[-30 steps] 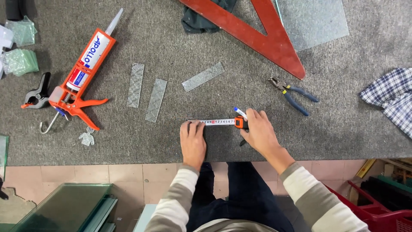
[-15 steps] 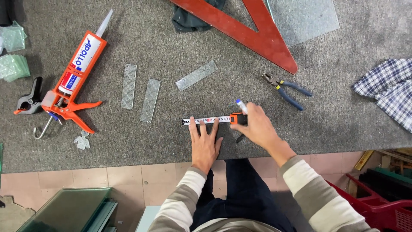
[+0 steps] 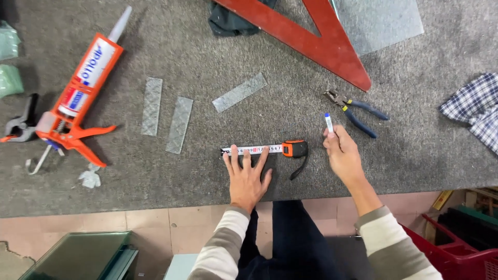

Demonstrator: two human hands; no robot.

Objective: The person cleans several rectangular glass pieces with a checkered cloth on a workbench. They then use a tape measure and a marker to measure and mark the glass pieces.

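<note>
The left hand (image 3: 246, 176) lies flat, fingers spread, on the grey desk (image 3: 207, 67), its fingertips pinning the drawn-out blade of the orange tape measure (image 3: 294, 149) near the desk's front edge. The right hand (image 3: 342, 155), its grip closed on a white marker (image 3: 329, 123) with a blue tip, hovers just right of the tape's case. A red crate (image 3: 456, 249) stands below the desk at right; its contents are unclear.
</note>
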